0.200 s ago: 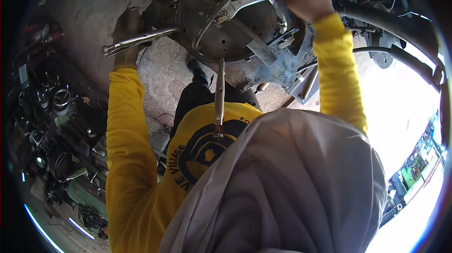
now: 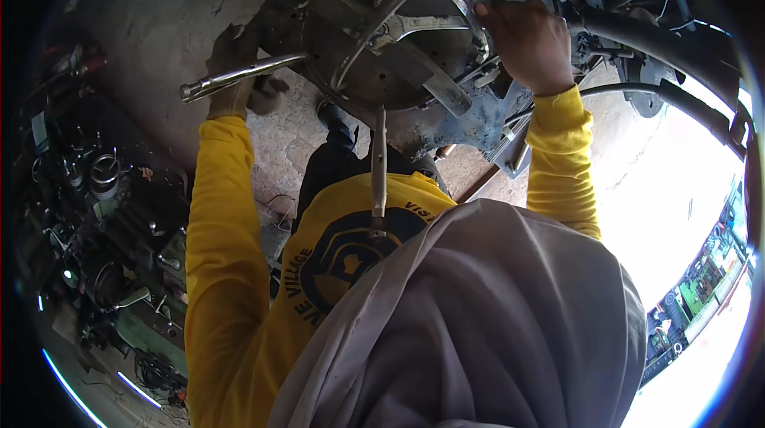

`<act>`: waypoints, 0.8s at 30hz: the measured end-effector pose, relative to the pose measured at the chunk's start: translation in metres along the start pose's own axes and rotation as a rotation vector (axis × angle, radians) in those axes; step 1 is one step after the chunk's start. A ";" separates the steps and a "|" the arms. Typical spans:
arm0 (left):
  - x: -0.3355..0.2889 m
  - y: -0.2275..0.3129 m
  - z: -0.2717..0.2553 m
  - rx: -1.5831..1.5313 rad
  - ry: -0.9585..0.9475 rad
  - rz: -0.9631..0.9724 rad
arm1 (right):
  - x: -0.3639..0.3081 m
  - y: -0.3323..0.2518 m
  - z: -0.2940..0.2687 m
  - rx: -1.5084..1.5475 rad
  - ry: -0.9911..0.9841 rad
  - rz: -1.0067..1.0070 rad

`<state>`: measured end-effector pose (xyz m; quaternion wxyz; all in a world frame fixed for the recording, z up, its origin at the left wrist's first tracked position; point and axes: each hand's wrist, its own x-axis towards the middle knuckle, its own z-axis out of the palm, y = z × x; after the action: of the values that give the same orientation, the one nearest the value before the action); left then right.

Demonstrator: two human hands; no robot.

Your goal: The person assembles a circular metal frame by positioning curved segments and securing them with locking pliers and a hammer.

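A large dirty metal assembly (image 2: 398, 45) with a round drum-like housing fills the top middle. My left hand (image 2: 231, 69) grips a long steel wrench handle (image 2: 239, 77) that runs to the housing's left side. My right hand (image 2: 530, 41) is closed on a part at the housing's upper right rim, next to black hoses (image 2: 661, 37). A second thin steel rod (image 2: 378, 165) hangs down from the housing toward my chest. Both arms wear yellow sleeves; a grey cloth (image 2: 494, 324) covers the lower middle.
Dark engine parts and metal rings (image 2: 103, 181) lie piled at the left. Concrete ground (image 2: 175, 5) shows at the upper left, and bright sunlit floor (image 2: 669, 189) at the right. Flat metal brackets and a spanner (image 2: 422, 25) rest across the housing.
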<state>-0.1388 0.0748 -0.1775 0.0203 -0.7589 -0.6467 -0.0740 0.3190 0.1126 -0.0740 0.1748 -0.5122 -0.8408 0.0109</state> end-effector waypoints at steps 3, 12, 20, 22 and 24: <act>0.017 0.013 0.016 -0.492 -0.011 -0.434 | 0.003 0.004 0.003 0.022 -0.015 0.027; 0.032 0.039 0.015 -0.740 0.033 -0.603 | 0.055 0.041 -0.007 -0.025 -0.037 -0.183; 0.037 0.050 0.013 -0.734 0.052 -0.550 | 0.101 0.044 0.010 0.147 -0.005 -0.481; 0.034 0.042 0.015 -0.369 0.216 -0.137 | 0.115 0.042 0.018 0.109 0.013 -0.565; 0.037 0.045 0.013 0.004 0.363 0.279 | 0.133 0.037 0.021 0.140 -0.053 -0.598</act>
<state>-0.0881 0.1050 -0.1828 0.1476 -0.8152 -0.5215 -0.2044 0.2895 0.2485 -0.0634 0.1834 -0.2285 -0.9556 0.0302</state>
